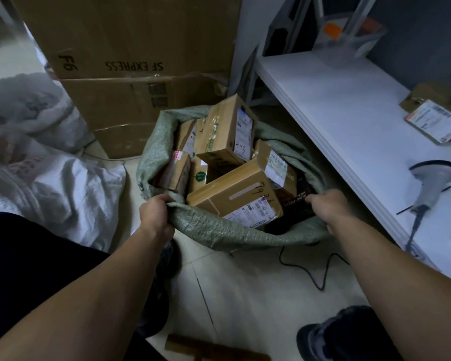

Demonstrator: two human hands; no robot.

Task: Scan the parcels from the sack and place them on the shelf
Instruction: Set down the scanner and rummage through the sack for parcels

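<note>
1. Left of the green sack [219, 231], white woven sacks [50, 183] lie slumped on the floor.
2. Behind the sack and to its left, large cardboard boxes [130, 48] stand stacked. The upper one reads "SF EXPRESS" upside down.
3. The left hand [155, 213] grips the sack's near-left rim, fingers curled round a bunch of the fabric.
4. The sack stands open on the floor tiles, packed with cardboard parcels.
   - At its left side sits a small parcel with a red-striped label [176, 170].
   - Just beside that is a green-sticker parcel [199, 175].
   - A tall parcel [224, 131] stands on end at the back, rising above the rest.
   - A flat parcel marked "7936" [235, 196] lies tilted at the front.
   - A dark box [297, 201] is wedged against the sack's right wall.
5. The right hand [328, 207] grips the near-right rim just beside the dark box, fingers curled over the fabric.
6. A black cable [320, 277] loops on the floor in front of the sack, toward its right.
7. Right of the sack runs a white shelf [336, 113]. A handheld scanner [432, 183] lies on it, and farther back rests a labelled parcel [438, 121].
</note>
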